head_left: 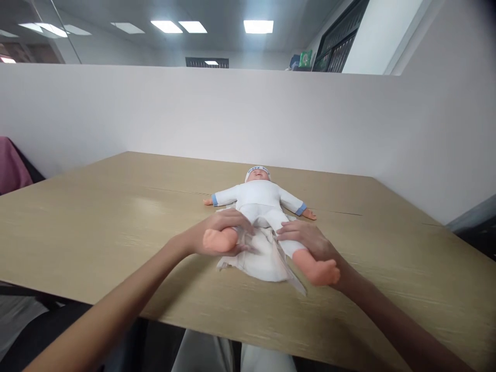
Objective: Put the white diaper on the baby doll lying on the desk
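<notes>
Face up on the wooden worktop [116, 222], a baby doll [259, 194], head to the far side, feet to the near side, arms out left and right. On its head, a white cap [253, 169] with dark lettering; on its body, a white outfit with blue cuffs. Beneath its hips and spread out nearward between the legs, a white diaper [259, 266], opened, with a side flap angled up near the right leg.

At the left leg, the left hand [222, 221], fingers parted above and below it behind the bare foot; impossible to tell whether closed on it, blurred at the tips. Over the right leg, the right hand [308, 237], fingers loosely spread across the white legging, thumb hidden, grip impossible to tell.

Beyond the worktop, a white partition [232, 113]; at far left, a purplish cloth [13, 165].
</notes>
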Tool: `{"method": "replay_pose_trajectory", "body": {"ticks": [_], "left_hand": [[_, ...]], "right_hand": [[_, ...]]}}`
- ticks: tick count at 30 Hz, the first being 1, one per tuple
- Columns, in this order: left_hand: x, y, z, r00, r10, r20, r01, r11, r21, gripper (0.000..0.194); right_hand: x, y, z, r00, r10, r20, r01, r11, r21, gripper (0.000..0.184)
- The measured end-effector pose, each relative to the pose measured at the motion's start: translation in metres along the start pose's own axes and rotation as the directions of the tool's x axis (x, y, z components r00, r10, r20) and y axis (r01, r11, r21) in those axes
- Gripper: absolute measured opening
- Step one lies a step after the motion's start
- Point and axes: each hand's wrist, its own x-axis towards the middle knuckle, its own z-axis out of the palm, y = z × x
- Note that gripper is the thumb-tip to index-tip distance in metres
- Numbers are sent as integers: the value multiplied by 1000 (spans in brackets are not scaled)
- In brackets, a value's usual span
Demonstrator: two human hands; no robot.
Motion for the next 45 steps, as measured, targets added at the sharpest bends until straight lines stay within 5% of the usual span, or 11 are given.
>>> {"method": "replay_pose_trajectory", "body": {"ticks": [5,15,22,26,28,30,33,35,37,40,45], "left_hand": [[-43,-21,2,987,64,150,-81,991,106,49],[-55,-30,19,977,-17,214,-21,985,172,76],[-47,-14,8,953,-131,272,103,988,113,78],[-41,1,9,935,-261,239,245,965,96,58],[-37,7,16,929,-315,194,294,947,129,45],[-34,10,27,928,-343,149,313,930,193,54],[-30,10,43,932,-352,85,315,904,289,45],[-28,8,47,937,-345,60,311,899,307,29],[-27,5,47,939,-341,39,320,911,261,18],[-22,-1,41,927,-372,-53,375,919,120,10],[5,-25,29,894,-373,-249,378,925,-30,28]], "right_hand": [[-21,15,-9,942,-310,131,307,951,48,40],[-35,30,3,906,-379,189,390,920,-26,37],[-27,39,-15,883,-291,369,266,957,119,53],[-14,22,-33,863,-209,459,149,975,163,59],[-10,2,-37,886,-161,435,123,986,114,46],[-12,-21,-33,917,-96,387,89,995,35,35],[-25,-46,-16,954,-25,298,45,997,-60,56],[-33,-52,-4,970,-17,242,41,995,-92,53],[-36,-51,4,983,-22,184,43,993,-110,34],[-26,-38,8,992,-3,125,14,996,-87,36],[19,-9,5,991,136,11,-136,987,82,26]]}}
